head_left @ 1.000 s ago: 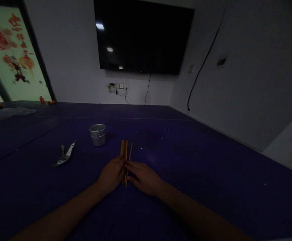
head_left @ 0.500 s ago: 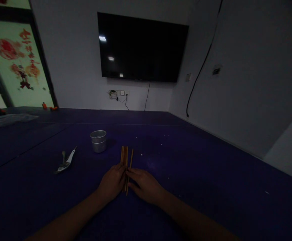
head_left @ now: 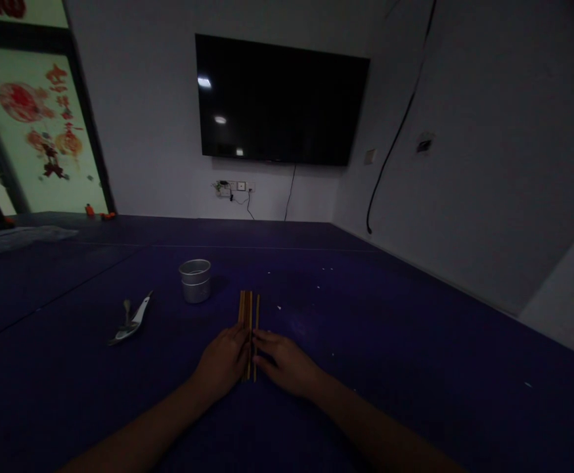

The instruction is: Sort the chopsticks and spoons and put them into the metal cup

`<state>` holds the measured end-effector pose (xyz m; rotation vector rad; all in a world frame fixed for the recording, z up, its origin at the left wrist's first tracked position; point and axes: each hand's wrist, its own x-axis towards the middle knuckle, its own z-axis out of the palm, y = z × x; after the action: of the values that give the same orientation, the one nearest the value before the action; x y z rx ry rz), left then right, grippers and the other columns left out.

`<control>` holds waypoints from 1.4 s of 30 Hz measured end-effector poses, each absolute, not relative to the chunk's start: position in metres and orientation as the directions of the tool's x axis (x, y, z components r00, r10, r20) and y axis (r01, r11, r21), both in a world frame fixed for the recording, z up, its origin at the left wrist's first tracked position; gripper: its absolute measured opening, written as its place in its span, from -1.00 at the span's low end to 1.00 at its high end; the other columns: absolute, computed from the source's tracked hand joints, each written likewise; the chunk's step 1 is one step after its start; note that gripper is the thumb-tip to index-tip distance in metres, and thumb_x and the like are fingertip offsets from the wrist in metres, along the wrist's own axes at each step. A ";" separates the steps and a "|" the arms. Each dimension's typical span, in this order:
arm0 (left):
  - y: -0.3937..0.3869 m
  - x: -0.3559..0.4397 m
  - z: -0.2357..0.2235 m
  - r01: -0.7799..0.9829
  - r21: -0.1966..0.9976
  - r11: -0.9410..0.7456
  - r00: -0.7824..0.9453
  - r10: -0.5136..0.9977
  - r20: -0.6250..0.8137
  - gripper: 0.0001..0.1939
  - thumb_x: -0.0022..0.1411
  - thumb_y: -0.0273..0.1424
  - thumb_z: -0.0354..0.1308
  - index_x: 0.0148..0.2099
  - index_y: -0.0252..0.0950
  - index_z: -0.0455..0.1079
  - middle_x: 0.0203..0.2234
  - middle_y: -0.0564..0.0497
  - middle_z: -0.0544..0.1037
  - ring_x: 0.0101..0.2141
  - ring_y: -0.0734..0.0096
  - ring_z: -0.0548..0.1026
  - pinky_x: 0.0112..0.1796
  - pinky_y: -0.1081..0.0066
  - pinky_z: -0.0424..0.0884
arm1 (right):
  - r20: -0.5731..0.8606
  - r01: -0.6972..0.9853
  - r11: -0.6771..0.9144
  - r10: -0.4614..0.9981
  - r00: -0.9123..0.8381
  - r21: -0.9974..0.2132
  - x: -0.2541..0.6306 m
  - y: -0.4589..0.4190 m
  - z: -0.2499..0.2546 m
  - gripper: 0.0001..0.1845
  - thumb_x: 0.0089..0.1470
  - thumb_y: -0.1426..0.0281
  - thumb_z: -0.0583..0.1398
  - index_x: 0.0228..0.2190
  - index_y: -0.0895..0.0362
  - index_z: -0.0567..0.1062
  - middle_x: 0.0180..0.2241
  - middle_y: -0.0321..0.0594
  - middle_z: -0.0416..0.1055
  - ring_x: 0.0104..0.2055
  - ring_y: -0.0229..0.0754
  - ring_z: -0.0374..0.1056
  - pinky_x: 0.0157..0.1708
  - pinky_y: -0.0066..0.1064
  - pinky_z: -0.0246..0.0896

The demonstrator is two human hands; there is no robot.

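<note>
Several brown wooden chopsticks [head_left: 245, 306] lie side by side, pointing away from me. My left hand [head_left: 224, 355] is closed against their left side, fingers over the middle of the bundle. A single chopstick [head_left: 258, 309] lies just right of the others, a narrow gap apart at its far end. My right hand [head_left: 287, 361] has its thumb and fingertips on this single chopstick, about midway along. The fingers of both hands hide the middle parts of the chopsticks.
A silver metal cup [head_left: 196, 282] stands upright beyond my left hand. Left of it, a white spoon [head_left: 139, 316] lies with metal spoons on the dark purple surface [head_left: 390, 368]. Small white scraps [head_left: 279, 307] are scattered to the right. Clear plastic [head_left: 25, 238] lies far left.
The single chopstick has turned from a slant to nearly parallel with the bundle, its near end moving right. My right hand has shifted slightly with it; my left hand stays on the bundle.
</note>
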<state>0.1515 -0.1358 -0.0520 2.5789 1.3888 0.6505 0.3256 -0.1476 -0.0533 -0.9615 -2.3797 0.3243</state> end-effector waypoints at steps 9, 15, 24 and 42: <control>-0.136 0.153 -0.052 0.762 0.314 -0.566 0.482 0.820 0.309 -0.61 0.26 -0.50 -0.12 0.11 -0.31 0.29 0.07 -0.16 0.39 0.00 0.25 0.40 0.02 0.25 0.31 | 0.400 0.543 0.724 0.689 -0.605 -0.425 0.323 -0.142 -0.055 -0.62 0.12 0.52 0.09 -0.01 0.16 0.39 0.06 -0.08 0.33 0.14 -0.13 0.20 0.19 -0.19 -0.01; -0.134 0.153 -0.056 0.758 0.312 -0.573 0.475 0.812 0.339 -0.61 0.26 -0.49 -0.10 0.10 -0.30 0.30 0.06 -0.16 0.40 0.02 0.24 0.39 0.04 0.23 0.28 | 0.361 0.568 0.709 0.704 -0.612 -0.418 0.321 -0.142 -0.052 -0.58 0.15 0.50 0.07 0.06 0.16 0.32 0.09 -0.06 0.30 0.16 -0.13 0.18 0.20 -0.18 -0.03; -0.136 0.152 -0.054 0.746 0.346 -0.569 0.477 0.819 0.319 -0.61 0.24 -0.48 -0.08 0.10 -0.27 0.30 0.06 -0.14 0.40 0.03 0.24 0.37 0.07 0.22 0.25 | 0.358 0.609 0.657 0.753 -0.552 -0.444 0.323 -0.150 -0.055 -0.53 0.20 0.41 0.01 0.15 0.20 0.23 0.19 -0.01 0.15 0.22 -0.11 0.07 0.18 -0.20 0.03; -0.099 0.054 0.000 0.972 -0.116 0.205 -0.134 0.887 0.442 -0.62 0.23 -0.44 -0.20 -0.12 -0.52 0.38 -0.22 -0.32 0.45 -0.16 -0.07 0.40 -0.26 0.15 0.33 | 0.426 0.678 0.636 0.763 -0.486 -0.368 0.326 -0.158 -0.051 -0.64 0.18 0.39 0.03 -0.01 0.11 0.43 0.03 -0.13 0.38 0.05 -0.13 0.32 0.05 -0.24 0.22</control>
<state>0.0541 -0.0985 -0.0004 2.2746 2.7272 0.3649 0.3256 -0.1582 -0.0511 -1.1226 -2.2965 0.2007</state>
